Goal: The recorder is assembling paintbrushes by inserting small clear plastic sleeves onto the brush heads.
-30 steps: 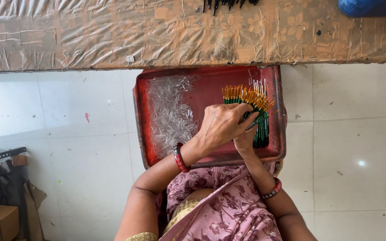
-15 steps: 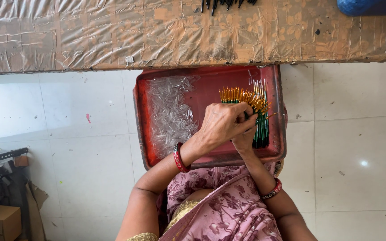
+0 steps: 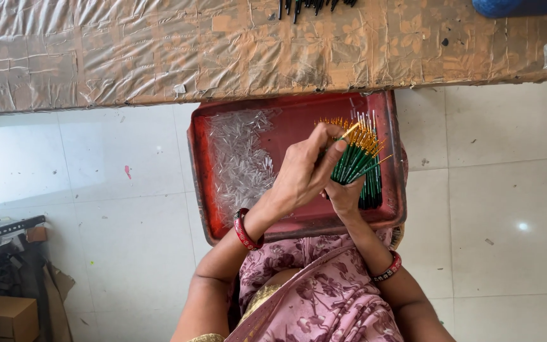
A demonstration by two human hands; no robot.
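A red tray (image 3: pixel 299 218) rests on my lap, its far edge under a table. Its left half holds a heap of small clear plastic caps (image 3: pixel 238 161). My right hand (image 3: pixel 344 195), mostly hidden under the left, grips a fanned bunch of green sticks with gold tips (image 3: pixel 357 161) over the tray's right half. My left hand (image 3: pixel 305 171) lies across the bunch and pinches a single green stick near its gold tip. More green sticks lie in the tray beneath the bunch.
A table covered in taped brown cardboard and plastic film (image 3: pixel 159 50) spans the top, with dark sticks (image 3: pixel 311 6) on its far edge and a blue object (image 3: pixel 520 6) at the right. White floor tiles surround me. A cardboard box (image 3: pixel 1 316) sits lower left.
The bunch has tilted and fanned out to the right. My left hand has slid up over it and drawn one stick apart at the tip.
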